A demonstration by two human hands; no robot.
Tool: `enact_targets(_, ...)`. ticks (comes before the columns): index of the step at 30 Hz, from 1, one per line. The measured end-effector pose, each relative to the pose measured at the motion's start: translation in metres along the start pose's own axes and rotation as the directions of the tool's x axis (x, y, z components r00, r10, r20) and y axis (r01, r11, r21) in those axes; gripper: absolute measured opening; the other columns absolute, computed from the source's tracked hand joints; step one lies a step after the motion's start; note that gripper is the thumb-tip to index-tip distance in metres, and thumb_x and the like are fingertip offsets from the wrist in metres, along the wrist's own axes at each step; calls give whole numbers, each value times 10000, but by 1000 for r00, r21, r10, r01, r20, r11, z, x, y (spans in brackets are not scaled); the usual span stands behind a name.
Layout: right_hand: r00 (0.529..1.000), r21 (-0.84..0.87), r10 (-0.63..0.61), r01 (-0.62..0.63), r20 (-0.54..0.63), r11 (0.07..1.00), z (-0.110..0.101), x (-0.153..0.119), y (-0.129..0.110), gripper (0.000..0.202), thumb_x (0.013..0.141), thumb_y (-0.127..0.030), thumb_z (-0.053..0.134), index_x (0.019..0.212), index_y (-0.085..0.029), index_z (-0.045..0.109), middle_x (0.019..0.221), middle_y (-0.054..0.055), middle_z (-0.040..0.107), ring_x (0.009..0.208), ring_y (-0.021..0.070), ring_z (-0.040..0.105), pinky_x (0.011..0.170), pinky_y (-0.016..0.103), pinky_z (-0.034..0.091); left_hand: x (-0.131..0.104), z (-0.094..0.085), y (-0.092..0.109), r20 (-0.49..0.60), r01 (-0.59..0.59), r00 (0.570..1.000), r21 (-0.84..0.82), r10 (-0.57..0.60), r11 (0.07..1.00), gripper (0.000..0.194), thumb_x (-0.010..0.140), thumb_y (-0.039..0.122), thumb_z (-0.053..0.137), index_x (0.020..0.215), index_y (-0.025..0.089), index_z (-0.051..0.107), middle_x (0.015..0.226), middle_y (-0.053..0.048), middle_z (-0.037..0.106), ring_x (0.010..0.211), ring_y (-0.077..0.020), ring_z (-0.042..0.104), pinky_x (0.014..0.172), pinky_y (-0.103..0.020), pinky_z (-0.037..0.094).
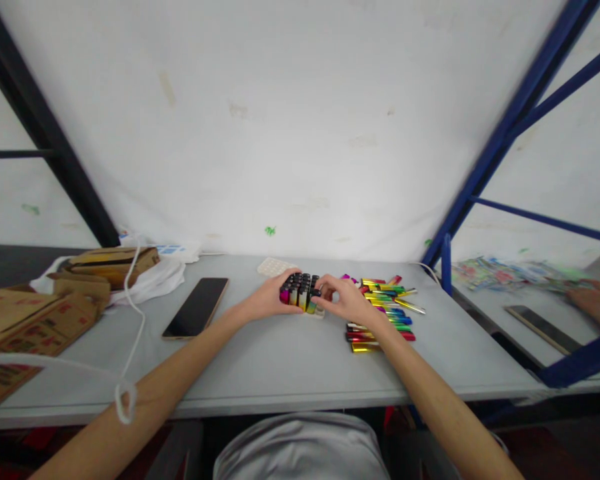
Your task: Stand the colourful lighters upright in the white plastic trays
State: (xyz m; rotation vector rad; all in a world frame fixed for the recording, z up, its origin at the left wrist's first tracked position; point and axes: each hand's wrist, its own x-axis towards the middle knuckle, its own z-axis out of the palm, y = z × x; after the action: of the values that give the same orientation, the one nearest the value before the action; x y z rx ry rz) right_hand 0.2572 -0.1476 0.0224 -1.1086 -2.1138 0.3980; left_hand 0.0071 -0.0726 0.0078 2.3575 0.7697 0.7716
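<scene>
In the head view, the compact bundle of short, shiny multicoloured tubes with black tops (pixel 300 290) sits between the two hands above the grey counter (pixel 280 373), in front of the person's body. The left hand (pixel 267 298) is clamped on it from the left, fingers around the far side and thumb along the near side. The tubes stand roughly upright in rows, black ends up, their coloured sides towards the person.

The right hand (pixel 349 300) reaches in from the right, thumb and fingertips drawn close at a black end on the bundle's right edge; whether this grip is closed on that piece or only touching it cannot be told.

The loose pile of glossy red, gold, green and blue metallic tubes (pixel 403 320) lies to the right of the bundle, nearer the right hand, whose forearm passes over its near-left part. Most of these tubes lie flat, long axes running roughly left to right, a few slanted, so they are turned well away from the upright line of the bundled ones.
</scene>
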Motion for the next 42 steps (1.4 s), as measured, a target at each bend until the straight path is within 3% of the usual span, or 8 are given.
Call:
enact_targets(17,1000,59,2,-3,31,998,-3,2,-5,253,954,-445,656,1088,-231,656,745,-11,714,668,172,658,657,278,483,0,0,-2,7,8,1000,26,-8,1000,942,685,514,860,1470,207,441,1414,-112,616,1263,-330,614,1091,-437,482)
enact_targets(21,990,-103,64,-77,-129,992,-16,3,14,266,1020,-434,545,1065,-214,688,785,22,722,707,181,653,707,294,482,0,0,-1,13,-2,1000,19,2,1000,947,694,514,865,1478,205,432,1459,-121,587,1309,-328,588,1134,-435,447)
enact_targets(24,972,-287,97,-158,-213,945,-31,0,44,264,1027,-356,512,1064,-175,699,976,102,736,893,226,674,854,347,494,0,-1,-1,13,-14,1000,20,14,1000,941,699,514,869,1473,197,437,1462,-121,585,1325,-318,579,1158,-417,424)
enact_targets(28,957,-459,231,-288,-177,841,-40,-8,76,375,992,-436,586,1194,-143,701,1172,181,707,1146,300,632,1022,406,446,1,-1,-2,18,-8,1000,26,7,1000,948,693,508,874,1477,203,437,1460,-118,590,1312,-319,591,1155,-424,429)
enact_targets(31,925,-516,347,-377,-158,769,-36,-10,79,542,955,-598,594,1245,-151,697,1133,190,717,1098,326,652,992,425,458,0,-1,-2,14,-8,1000,23,7,1000,945,693,498,876,1478,209,437,1483,-120,575,1337,-322,573,1163,-426,422)
enact_targets(34,919,-551,373,-377,-126,744,-27,-7,73,595,904,-669,624,1233,-180,711,1109,178,715,1055,330,657,980,441,459,0,-1,-2,21,-6,1000,17,5,1000,939,703,500,870,1481,216,428,1501,-119,562,1360,-322,556,1163,-428,424)
enact_targets(39,943,-460,279,-331,-180,824,-18,2,71,489,861,-501,733,1231,-181,714,1176,170,678,1129,308,617,1036,444,453,0,-1,-2,14,-13,1000,20,12,1000,934,698,502,872,1477,220,440,1496,-119,565,1353,-328,560,1163,-440,426)
enact_targets(42,911,-191,251,-323,-327,927,-16,7,72,490,833,-456,746,1241,-189,699,1256,150,655,1119,272,627,1067,460,460,0,-1,-2,12,-11,1000,17,11,1000,937,697,502,872,1481,226,440,1490,-118,572,1349,-332,563,1164,-460,425)
